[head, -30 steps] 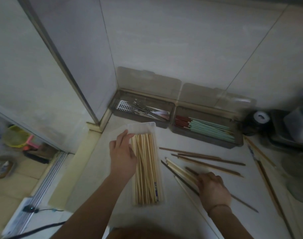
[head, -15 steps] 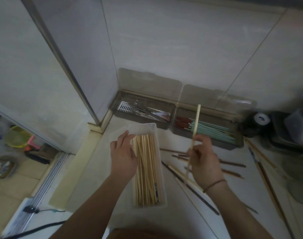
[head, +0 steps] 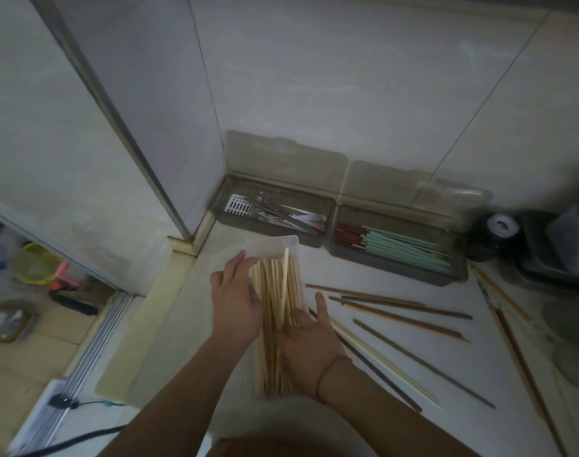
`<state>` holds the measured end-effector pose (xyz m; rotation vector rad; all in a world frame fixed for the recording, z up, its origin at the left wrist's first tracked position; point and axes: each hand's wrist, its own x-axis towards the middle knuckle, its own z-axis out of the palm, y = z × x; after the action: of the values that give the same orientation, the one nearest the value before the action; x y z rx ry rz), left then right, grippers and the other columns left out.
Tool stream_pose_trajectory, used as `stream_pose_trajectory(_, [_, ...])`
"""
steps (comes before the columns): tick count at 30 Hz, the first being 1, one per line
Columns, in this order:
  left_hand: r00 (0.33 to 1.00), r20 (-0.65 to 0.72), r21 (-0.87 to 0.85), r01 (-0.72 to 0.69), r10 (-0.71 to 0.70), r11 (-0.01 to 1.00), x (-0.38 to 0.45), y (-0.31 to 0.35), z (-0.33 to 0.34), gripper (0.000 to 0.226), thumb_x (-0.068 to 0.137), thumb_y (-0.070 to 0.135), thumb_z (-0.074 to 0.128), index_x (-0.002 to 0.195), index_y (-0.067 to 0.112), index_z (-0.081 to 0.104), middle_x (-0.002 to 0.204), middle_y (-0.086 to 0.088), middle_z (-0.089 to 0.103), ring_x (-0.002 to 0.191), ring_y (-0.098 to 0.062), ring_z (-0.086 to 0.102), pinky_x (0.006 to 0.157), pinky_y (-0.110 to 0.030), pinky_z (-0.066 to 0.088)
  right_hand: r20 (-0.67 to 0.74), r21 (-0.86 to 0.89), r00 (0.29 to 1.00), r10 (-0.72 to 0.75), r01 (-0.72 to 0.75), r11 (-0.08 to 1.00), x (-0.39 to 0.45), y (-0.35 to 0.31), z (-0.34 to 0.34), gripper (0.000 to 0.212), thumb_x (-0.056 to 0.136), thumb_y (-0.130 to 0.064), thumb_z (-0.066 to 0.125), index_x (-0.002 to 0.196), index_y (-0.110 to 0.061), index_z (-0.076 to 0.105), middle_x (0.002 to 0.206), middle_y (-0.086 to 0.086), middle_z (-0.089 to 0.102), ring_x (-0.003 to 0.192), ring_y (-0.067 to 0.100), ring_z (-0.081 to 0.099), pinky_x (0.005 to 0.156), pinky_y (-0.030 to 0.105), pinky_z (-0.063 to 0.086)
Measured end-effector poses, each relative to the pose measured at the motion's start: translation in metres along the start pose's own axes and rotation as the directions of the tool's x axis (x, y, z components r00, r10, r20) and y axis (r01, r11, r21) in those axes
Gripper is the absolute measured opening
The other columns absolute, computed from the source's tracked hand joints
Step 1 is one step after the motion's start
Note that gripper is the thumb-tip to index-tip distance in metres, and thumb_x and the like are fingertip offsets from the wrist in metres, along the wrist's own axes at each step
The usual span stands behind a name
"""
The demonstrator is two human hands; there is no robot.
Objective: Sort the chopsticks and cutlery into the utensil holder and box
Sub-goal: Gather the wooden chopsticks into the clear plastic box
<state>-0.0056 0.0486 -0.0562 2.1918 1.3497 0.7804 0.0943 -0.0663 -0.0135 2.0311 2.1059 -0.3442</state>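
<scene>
A clear plastic box (head: 293, 240) on the counter holds several light wooden chopsticks (head: 270, 324). My left hand (head: 235, 301) rests with straight fingers on the box's left side. Over the box's near half, my right hand (head: 311, 341) pinches the lower end of one light chopstick (head: 284, 278), which lies slanted on top of the others. Behind, the grey utensil holder (head: 331, 206) stands with its lids up: metal cutlery (head: 274, 212) is in the left bin, red and green chopsticks (head: 400, 247) in the right. Loose brown chopsticks (head: 403, 308) lie to the right.
A long pale chopstick (head: 387, 362) and a dark one (head: 377, 374) lie beside my right wrist. More chopsticks (head: 512, 338) lie at the far right. A black roll (head: 497, 227) and a dark tub (head: 545, 258) stand by the wall. The counter's left edge drops to the floor (head: 24, 357).
My right hand picked a light chopstick off the counter, raised it upright, then brought it left and down into the clear box. My left hand stayed on the box.
</scene>
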Motion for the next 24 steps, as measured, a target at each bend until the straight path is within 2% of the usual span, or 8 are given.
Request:
stream_pose_trajectory(3, [1.0,0.005,0.011,-0.007,0.007,1.0,0.0,0.0,-0.001,0.047,0.083,0.002,0.036,0.123,0.015,0.057,0.136,-0.008,0.05,0.103,-0.025,0.039,0.088,-0.037,0.038,0.045,-0.018,0.998,-0.054,0.054,0.998,-0.002,-0.001,-0.003,0.04,0.089,-0.036,0.053,0.126,-0.021,0.056,0.124,0.007,0.06,0.133,0.032,0.03,0.106,0.066,-0.018])
stream_pose_trajectory(5, [1.0,0.002,0.019,-0.012,0.012,1.0,0.0,0.0,-0.001,0.046,0.083,0.003,0.035,0.122,0.014,0.057,0.136,-0.008,0.05,0.103,-0.026,0.04,0.087,-0.038,0.039,-0.033,0.106,0.997,-0.075,0.078,0.991,-0.007,0.005,0.001,0.036,0.089,-0.034,0.049,0.123,-0.024,0.056,0.123,0.002,0.06,0.132,0.027,0.033,0.112,0.064,-0.002])
stream_pose_trajectory(8, [1.0,-0.001,0.018,0.0,0.0,1.0,0.0,0.001,-0.001,0.046,0.086,-0.006,0.04,0.124,0.014,0.057,0.137,-0.008,0.049,0.105,-0.025,0.039,0.09,-0.039,0.039,-0.373,0.345,0.928,0.001,0.137,0.929,-0.019,0.022,0.018,0.025,0.088,-0.027,0.048,0.109,-0.027,0.062,0.109,-0.005,0.063,0.115,0.015,0.05,0.11,0.046,0.033])
stream_pose_trajectory(11, [1.0,-0.008,0.017,0.016,-0.016,1.0,0.001,0.001,0.0,0.049,0.084,-0.011,0.047,0.124,0.014,0.058,0.138,-0.007,0.049,0.107,-0.025,0.039,0.091,-0.034,0.035,-0.592,0.425,0.767,0.247,0.037,0.905,-0.045,0.052,0.04,0.018,0.086,-0.02,0.053,0.095,-0.018,0.068,0.096,-0.001,0.066,0.095,0.018,0.057,0.09,0.031,0.044])
stream_pose_trajectory(14, [1.0,-0.012,0.011,0.015,-0.014,1.0,0.001,0.002,0.0,0.049,0.083,-0.012,0.047,0.123,0.014,0.058,0.138,-0.007,0.049,0.106,-0.024,0.039,0.091,-0.031,0.032,-0.46,0.389,0.769,0.444,-0.276,0.879,-0.074,0.084,0.072,0.029,0.085,-0.03,0.047,0.089,-0.017,0.073,0.088,0.001,0.066,0.081,0.029,0.061,0.07,0.033,0.051])
stream_pose_trajectory(16, [1.0,-0.015,0.003,0.008,-0.008,1.0,0.0,0.001,0.0,0.049,0.084,-0.012,0.046,0.123,0.014,0.058,0.138,-0.007,0.049,0.107,-0.024,0.038,0.092,-0.031,0.033,-0.36,0.328,0.782,0.509,-0.405,0.854,-0.088,0.093,0.092,0.036,0.082,-0.037,0.043,0.086,-0.021,0.075,0.087,-0.001,0.066,0.077,0.028,0.06,0.061,0.033,0.052])
stream_pose_trajectory(21, [1.0,-0.007,0.001,0.016,-0.016,1.0,0.0,0.002,0.001,0.049,0.084,-0.012,0.047,0.124,0.014,0.058,0.138,-0.007,0.049,0.107,-0.026,0.039,0.091,-0.035,0.036,-0.304,0.362,0.734,0.607,-0.501,0.786,-0.095,0.083,0.103,0.035,0.079,-0.037,0.043,0.082,-0.019,0.073,0.085,-0.001,0.067,0.074,0.029,0.06,0.048,0.032,0.049])
stream_pose_trajectory(24, [1.0,-0.005,0.005,0.01,-0.01,1.0,0.0,0.001,0.0,0.049,0.083,-0.012,0.047,0.124,0.013,0.059,0.138,-0.008,0.05,0.107,-0.027,0.04,0.091,-0.036,0.037,-0.134,0.37,0.731,0.669,-0.589,0.718,-0.089,0.08,0.096,0.016,0.078,-0.034,0.055,0.08,-0.024,0.068,0.081,-0.003,0.065,0.079,0.028,0.059,0.051,0.032,0.047])
